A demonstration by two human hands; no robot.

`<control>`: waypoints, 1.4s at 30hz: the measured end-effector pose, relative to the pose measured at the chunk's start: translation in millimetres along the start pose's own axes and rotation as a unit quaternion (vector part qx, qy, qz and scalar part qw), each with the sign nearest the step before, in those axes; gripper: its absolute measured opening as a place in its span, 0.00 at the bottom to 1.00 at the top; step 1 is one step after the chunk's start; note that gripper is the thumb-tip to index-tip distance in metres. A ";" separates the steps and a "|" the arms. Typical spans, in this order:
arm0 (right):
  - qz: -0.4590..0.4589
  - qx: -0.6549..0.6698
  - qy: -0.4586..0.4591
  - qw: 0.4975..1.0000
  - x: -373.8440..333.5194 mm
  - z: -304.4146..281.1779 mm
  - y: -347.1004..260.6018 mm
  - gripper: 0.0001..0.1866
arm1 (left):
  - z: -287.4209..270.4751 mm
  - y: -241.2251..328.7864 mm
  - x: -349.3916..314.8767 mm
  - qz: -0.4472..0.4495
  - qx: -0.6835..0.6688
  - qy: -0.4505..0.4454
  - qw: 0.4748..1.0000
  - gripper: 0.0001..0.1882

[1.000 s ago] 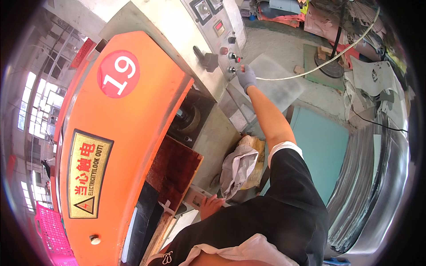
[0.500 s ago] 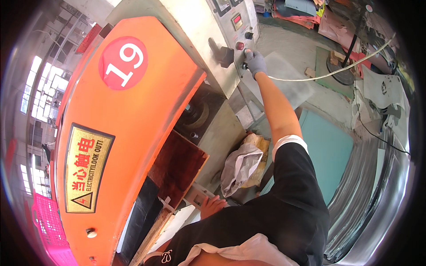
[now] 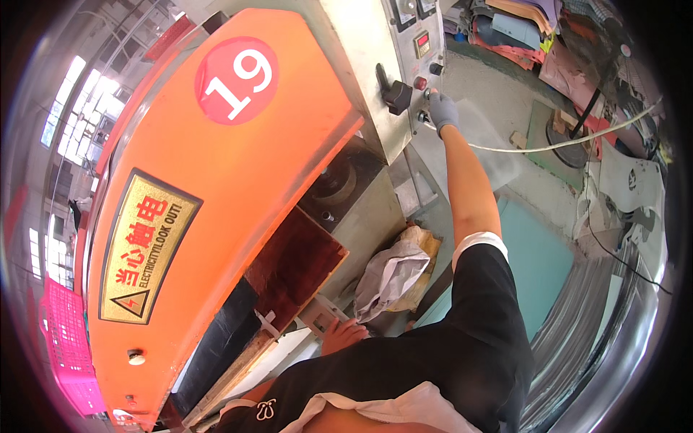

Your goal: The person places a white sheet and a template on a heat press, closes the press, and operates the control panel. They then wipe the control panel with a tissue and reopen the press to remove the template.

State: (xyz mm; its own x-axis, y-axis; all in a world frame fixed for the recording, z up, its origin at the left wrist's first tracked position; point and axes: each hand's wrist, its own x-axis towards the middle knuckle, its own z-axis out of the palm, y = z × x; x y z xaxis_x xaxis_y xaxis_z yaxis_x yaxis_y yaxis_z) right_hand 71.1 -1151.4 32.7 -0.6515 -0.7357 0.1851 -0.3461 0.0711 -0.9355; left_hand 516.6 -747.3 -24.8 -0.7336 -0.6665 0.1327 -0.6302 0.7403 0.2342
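The gloved right hand point(image 3: 442, 110) presses its grip, fingers curled, against buttons point(image 3: 423, 115) on the control panel point(image 3: 404, 65); the bare left hand point(image 3: 342, 336) rests open on the worktop point(image 3: 289, 353) edge.

Orange machine hood point(image 3: 216, 187) is smooth, glossy painted metal; control panel point(image 3: 404, 65) is matt grey metal; right hand point(image 3: 442, 112) wears a grey knitted cloth glove; crumpled bag point(image 3: 390, 278) looks papery; dark board point(image 3: 296, 263) is wood.
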 end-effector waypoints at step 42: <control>-0.227 0.020 -0.053 0.972 -96.4 -71.8 -151.3 0.35 | -92.3 42.0 18.4 0.011 -0.102 0.068 0.992 0.21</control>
State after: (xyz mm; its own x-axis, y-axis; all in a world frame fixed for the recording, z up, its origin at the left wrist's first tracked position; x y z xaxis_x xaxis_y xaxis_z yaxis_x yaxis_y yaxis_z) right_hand 137.8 -1042.9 178.0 -0.3634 -0.7508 0.5516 -0.5538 -0.3020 -0.7759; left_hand 500.2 -736.6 76.3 -0.6966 -0.6667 0.2650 -0.5398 0.7303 0.4186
